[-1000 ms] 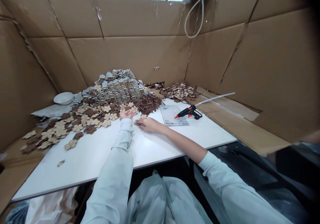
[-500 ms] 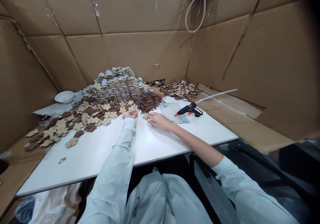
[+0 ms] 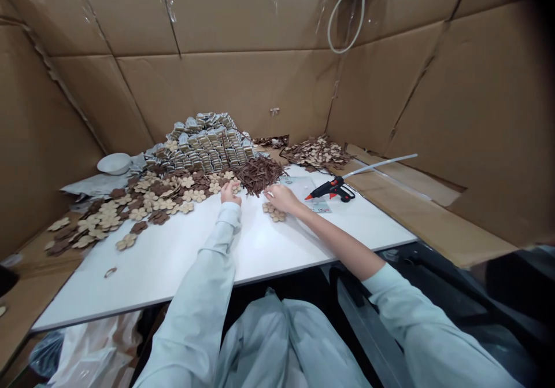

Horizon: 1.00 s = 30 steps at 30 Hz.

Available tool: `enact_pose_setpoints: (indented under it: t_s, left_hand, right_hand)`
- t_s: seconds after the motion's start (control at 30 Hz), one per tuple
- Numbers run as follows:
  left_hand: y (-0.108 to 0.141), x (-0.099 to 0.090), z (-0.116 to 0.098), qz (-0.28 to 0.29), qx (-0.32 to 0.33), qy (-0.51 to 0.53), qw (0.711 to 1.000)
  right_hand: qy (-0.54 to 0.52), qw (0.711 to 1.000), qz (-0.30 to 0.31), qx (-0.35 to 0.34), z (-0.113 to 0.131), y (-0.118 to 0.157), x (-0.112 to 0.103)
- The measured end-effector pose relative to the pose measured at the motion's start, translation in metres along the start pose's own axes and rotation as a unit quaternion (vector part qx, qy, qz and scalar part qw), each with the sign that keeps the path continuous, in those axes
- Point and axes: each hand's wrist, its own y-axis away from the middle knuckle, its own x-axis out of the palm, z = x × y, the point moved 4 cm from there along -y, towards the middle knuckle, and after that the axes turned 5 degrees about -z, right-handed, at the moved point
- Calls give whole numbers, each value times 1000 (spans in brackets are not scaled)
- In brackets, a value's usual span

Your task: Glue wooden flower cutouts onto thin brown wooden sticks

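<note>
My left hand (image 3: 230,192) is closed at the right end of the heap of tan and brown flower pieces (image 3: 160,197); what its fingers hold is too small to make out. My right hand (image 3: 280,197) has its fingers closed at the near edge of the pile of dark brown strips (image 3: 260,174), and I cannot make out anything in them. Just below it, several tan flower pieces (image 3: 274,213) lie together on the white table (image 3: 260,255).
A black and orange glue gun (image 3: 332,189) with a long white stick lies on a clear sheet (image 3: 323,207) at the right. Behind are stacked small packets (image 3: 208,145), a white bowl (image 3: 114,163) and another pile of pieces (image 3: 318,152). Cardboard walls (image 3: 243,84) surround the table.
My right hand has lifted off the tan flower pieces and moved up and right, uncovering them. My left hand has shifted slightly right and up. The camera view has shifted slightly.
</note>
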Motion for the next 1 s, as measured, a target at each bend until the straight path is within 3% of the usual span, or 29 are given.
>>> enact_pose_setpoints:
  t_s: [0.07, 0.17, 0.3, 0.4, 0.5, 0.63, 0.8, 0.9, 1.0]
  left_hand:
    - [0, 0, 1, 4, -15, 14, 1000]
    - [-1, 3, 4, 21, -61, 34, 997]
    - [2, 7, 7, 40, -129, 39, 990]
    - [6, 10, 3, 71, -104, -7, 992]
    - [10, 10, -7, 107, -34, -91, 990]
    - [16, 9, -16, 134, 44, -203, 969]
    - [15, 7, -17, 122, 51, -238, 962]
    - [14, 6, -16, 105, 56, -243, 963]
    - [15, 8, -11, 130, 29, -247, 960]
  right_hand:
    - [31, 999, -27, -16, 2, -21, 6]
    - [60, 997, -18, -36, 3, -44, 20]
    - [65, 998, -2, -17, -3, -53, 26]
    - [24, 1000, -4, -15, -10, -50, 21]
    - [-24, 999, -20, -16, -13, -49, 16]
    - [21, 998, 12, -58, -3, -52, 22]
    - [51, 996, 35, -67, 22, -45, 33]
    - [27, 992, 38, -118, 40, -30, 33]
    - [-27, 983, 52, -176, 48, -13, 30]
